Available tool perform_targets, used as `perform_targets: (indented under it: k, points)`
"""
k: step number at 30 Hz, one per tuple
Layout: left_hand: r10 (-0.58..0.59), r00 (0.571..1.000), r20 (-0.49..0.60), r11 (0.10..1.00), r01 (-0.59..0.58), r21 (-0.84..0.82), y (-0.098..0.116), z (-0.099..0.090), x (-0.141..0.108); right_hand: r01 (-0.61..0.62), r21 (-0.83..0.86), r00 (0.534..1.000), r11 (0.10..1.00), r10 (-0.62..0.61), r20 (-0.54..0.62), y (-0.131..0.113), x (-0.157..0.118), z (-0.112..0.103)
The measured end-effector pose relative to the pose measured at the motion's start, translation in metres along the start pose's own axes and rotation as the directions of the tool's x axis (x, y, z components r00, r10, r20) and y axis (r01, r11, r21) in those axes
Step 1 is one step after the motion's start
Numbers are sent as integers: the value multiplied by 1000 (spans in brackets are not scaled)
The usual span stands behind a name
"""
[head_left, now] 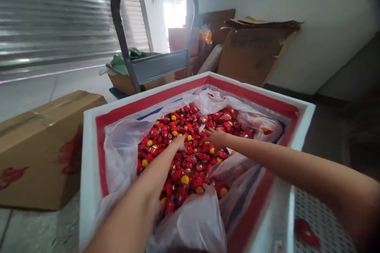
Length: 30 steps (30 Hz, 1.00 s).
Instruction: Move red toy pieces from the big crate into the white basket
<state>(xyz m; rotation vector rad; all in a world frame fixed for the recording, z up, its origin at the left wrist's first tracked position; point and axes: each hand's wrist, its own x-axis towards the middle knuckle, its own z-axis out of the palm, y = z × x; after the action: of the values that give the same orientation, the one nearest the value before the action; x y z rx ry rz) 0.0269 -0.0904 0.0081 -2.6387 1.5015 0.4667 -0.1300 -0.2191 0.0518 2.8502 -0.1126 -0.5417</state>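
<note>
Biggest thing in my view is the white foam box with a red inner rim, sitting dead centre and filling most of the near scene. It's lined with a clear crinkly plastic bag, folded back over the edges. To the left there's a brown cardboard carton with red print on the pale floor, and at the far side a grey metal trolley handle sticks up behind the box, with flattened brown cardboard leaning on the right wall. Inside the bag is a heap of small red-wrapped pieces with yellow ends, piled right across the middle. My left hand lies flat on the heap, fingers loose, not grasping anything. My right hand is just beside it, fingers spread and resting on the pieces, also not closed.
</note>
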Motion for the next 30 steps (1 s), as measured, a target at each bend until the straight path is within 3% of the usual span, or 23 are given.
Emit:
perform_targets:
  k: [2, 4, 9, 12, 16, 19, 24, 30]
  points:
    - [-24, 996, 82, 999, 26, -18, -9, 32, 13, 23, -71, 989, 997, -13, 146, -7, 39, 25]
    - [-41, 995, 94, 999, 44, -28, -12, 58, 22, 43, -116, 984, 992, -22, 175, -12, 63, 48]
    - [-94, 991, -97, 995, 97, 23, -2, 91, 25, -2, -175, 995, 985, 19, 94, -11, 93, 85]
    - [-100, 988, -121, 994, 105, 35, 11, 99, 25, -60, -151, 996, 987, 70, 60, -10, 101, 95]
    - [-214, 976, -40, 971, 217, 103, 27, 103, 30, -120, -109, 993, 987, 122, 11, -17, 100, 100]
    - [-232, 972, -21, 953, 232, 193, 35, 106, 33, -167, -83, 986, 982, 166, -26, -26, 96, 100]
    - [-247, 969, -25, 945, 246, 216, 37, 114, 37, -225, -16, 974, 974, 224, -22, -34, 103, 96]
    - [-306, 949, 78, 941, 289, 177, 38, 112, 41, -210, 90, 977, 974, 212, -14, -34, 108, 99]
